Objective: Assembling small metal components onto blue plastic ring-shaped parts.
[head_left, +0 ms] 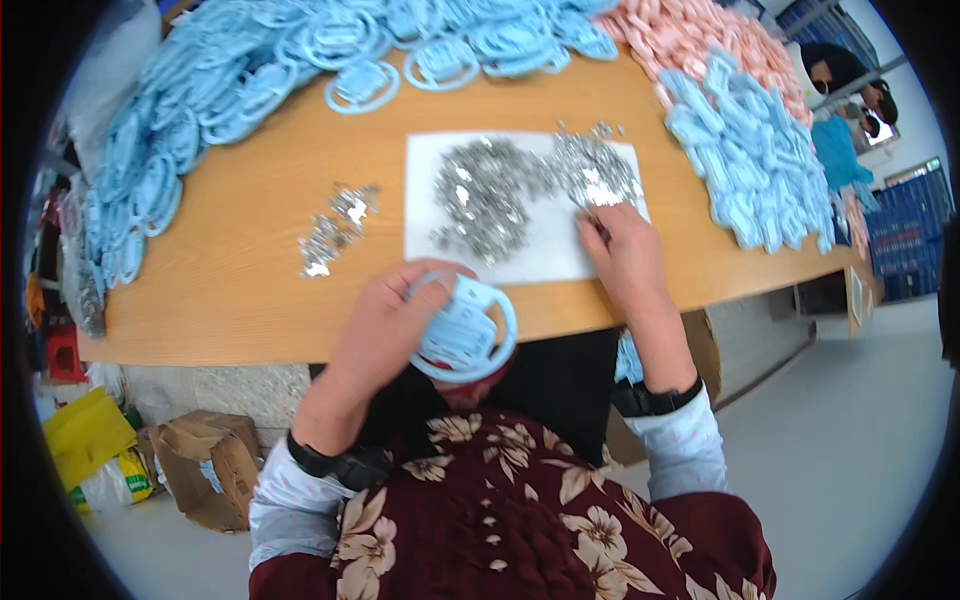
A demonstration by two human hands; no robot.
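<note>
Closest in, the left hand (390, 315), at 9 o'clock, pinches 1 pale blue ring-shaped piece (462, 335) by its rim, thumb on top; the piece hangs out over the near edge of the table (240, 300), just below centre. The right hand (630, 255), toward 2 o'clock, has thumb and forefinger drawn close together at the lower edge of the silver pieces; whether anything sits between them I cannot tell.

Lower down, at 8 o'clock on the floor, an open cardboard box (235, 465) holds something pale blue.

Past the hands, from 12 to 1 o'clock, a white sheet (570, 262) bears 2 joined mounds of small shiny silver pieces (485, 200), a few spilling beyond its far edge. At 10 o'clock a smaller silver cluster (335, 232) lies directly on the wood.

Farther out, a heap of blue ring-shaped pieces (250, 90) curves from 9 to 12 o'clock. Pink pieces (720, 45) pile up at 1 o'clock, longer blue pieces (750, 155) at 2. Beyond, toward 3 o'clock, stand dark blue containers (910, 235), their contents hidden.
</note>
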